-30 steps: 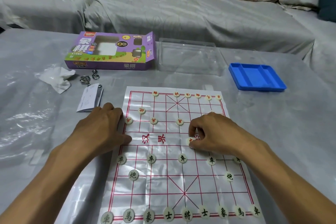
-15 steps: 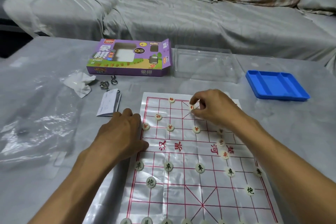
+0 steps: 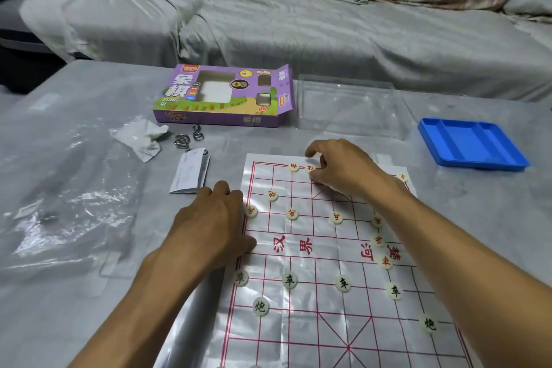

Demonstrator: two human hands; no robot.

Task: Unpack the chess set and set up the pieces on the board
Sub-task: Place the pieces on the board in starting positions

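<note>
A glossy xiangqi board sheet (image 3: 316, 320) with red lines lies on the table. Round cream pieces with red characters stand on its far half, for example one (image 3: 293, 167) on the back row and one (image 3: 292, 214) on the soldier row. Two red pieces (image 3: 378, 239) (image 3: 385, 262) lie loose near the river. Black-lettered pieces (image 3: 289, 280) stand on the near half. My right hand (image 3: 340, 170) is at the back row, fingertips pinched on a red piece (image 3: 310, 169). My left hand (image 3: 213, 224) presses on the board's left edge and holds nothing.
The purple xiangqi box (image 3: 224, 95), flap open, lies behind the board, with a clear plastic tray (image 3: 346, 104) to its right. A blue tray (image 3: 472, 143) sits far right. A leaflet (image 3: 189, 170), metal rings (image 3: 182, 139), crumpled paper (image 3: 140, 136) and a plastic bag (image 3: 68, 203) lie left.
My right hand went from the river area up to the back row, moving left along it with a red piece. My left hand stayed on the board's left edge. The camera shifted.
</note>
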